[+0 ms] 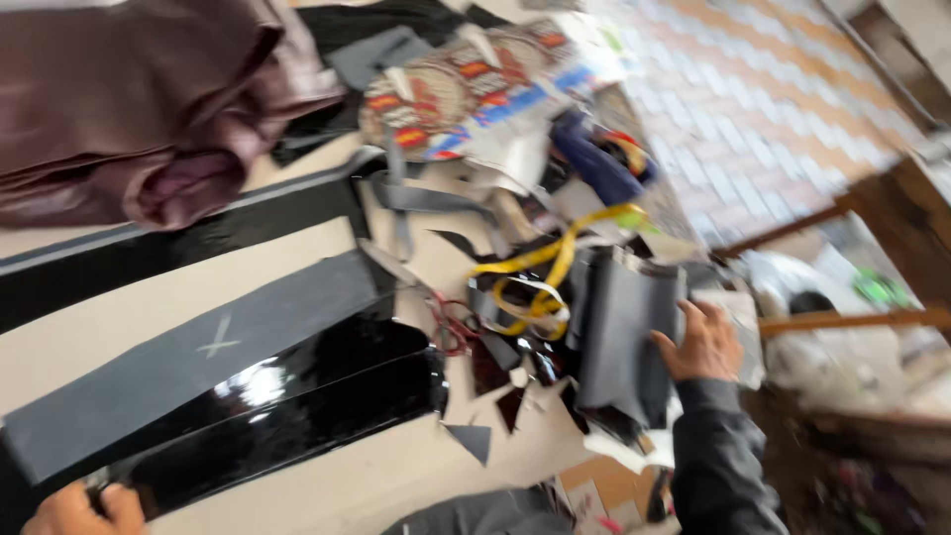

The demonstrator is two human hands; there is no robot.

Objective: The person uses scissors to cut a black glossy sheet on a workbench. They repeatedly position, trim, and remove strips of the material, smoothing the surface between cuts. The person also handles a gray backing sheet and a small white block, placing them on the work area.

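Dark grey sheets (622, 332), stacked at the right edge of the worktable (119, 327), sit under my right hand (701, 342), whose fingers curl loosely over their edge. My left hand (84, 510) grips the near end of a glossy black strip (287, 421), fingers closed on it. A yellow tape (555, 260) lies just beyond the stack.

A flat printed package (466, 89), patterned in red, orange, white and brown with a blue and white strip along one side, lies at the far edge of the table (119, 327), beside the dark red leather roll (129, 99).
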